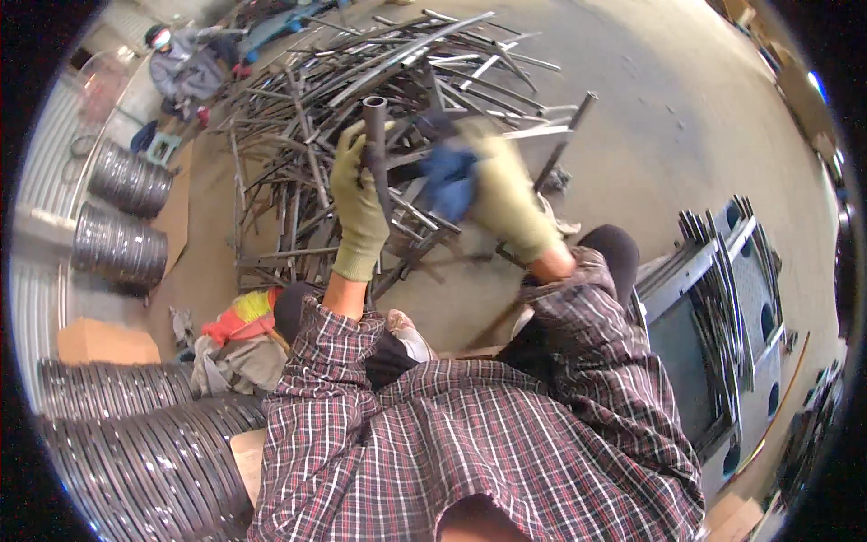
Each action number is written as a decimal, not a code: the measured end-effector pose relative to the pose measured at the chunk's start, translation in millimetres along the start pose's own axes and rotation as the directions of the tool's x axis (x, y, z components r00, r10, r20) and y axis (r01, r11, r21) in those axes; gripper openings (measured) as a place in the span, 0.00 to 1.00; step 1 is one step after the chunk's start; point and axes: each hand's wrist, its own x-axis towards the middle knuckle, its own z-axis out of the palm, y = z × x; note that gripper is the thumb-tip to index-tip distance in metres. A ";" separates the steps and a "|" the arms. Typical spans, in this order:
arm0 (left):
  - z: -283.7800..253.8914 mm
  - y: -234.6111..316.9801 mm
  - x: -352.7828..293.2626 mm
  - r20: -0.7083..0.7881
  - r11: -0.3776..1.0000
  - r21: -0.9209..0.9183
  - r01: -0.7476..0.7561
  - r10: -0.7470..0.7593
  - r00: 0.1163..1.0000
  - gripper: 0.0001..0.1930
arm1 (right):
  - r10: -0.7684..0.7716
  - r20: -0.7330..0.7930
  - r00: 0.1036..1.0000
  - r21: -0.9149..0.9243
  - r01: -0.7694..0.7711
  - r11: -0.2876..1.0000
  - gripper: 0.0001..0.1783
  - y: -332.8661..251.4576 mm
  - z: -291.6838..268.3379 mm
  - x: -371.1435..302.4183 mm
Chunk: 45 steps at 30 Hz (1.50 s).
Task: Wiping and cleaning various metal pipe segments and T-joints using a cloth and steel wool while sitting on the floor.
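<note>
The yellow-green knit-gloved left hand [358,194] has its grip clamped on a dark, hollow metal tube [375,122] before a tangled grey metal-tubing heap [415,54]; the blurred, gloved right hand [506,185] clasps a crumpled blue cloth [449,181].

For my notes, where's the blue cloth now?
In the head view, upper middle, the blue cloth is at the blurred right hand, just right of the tube in the left hand.

Across a smooth tan floor [650,135], we see a tangled heap of dark metal tubes and frames [302,149] sprawled at upper centre, stacks of glossy black rings [149,465] at left and, at right, a blue-grey metal rack [677,334] with slim dark bars [728,316] lying on it.
</note>
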 end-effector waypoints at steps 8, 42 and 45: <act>3.3 -6.0 -17.8 0.056 0.924 -0.140 0.356 -0.352 0.934 0.36 | 0.215 0.249 0.944 -0.408 -0.099 0.908 0.29 107.4 -14.5 -28.6; -23.1 112.6 42.3 -0.268 0.760 0.635 0.141 0.046 0.962 0.26 | 0.869 0.374 0.324 -0.724 -0.484 0.492 0.30 291.2 17.3 -270.4; -25.7 115.5 39.1 -0.263 0.793 0.597 0.125 0.046 0.964 0.29 | 0.840 0.085 0.536 -0.431 -0.740 0.516 0.26 276.1 -5.7 -263.4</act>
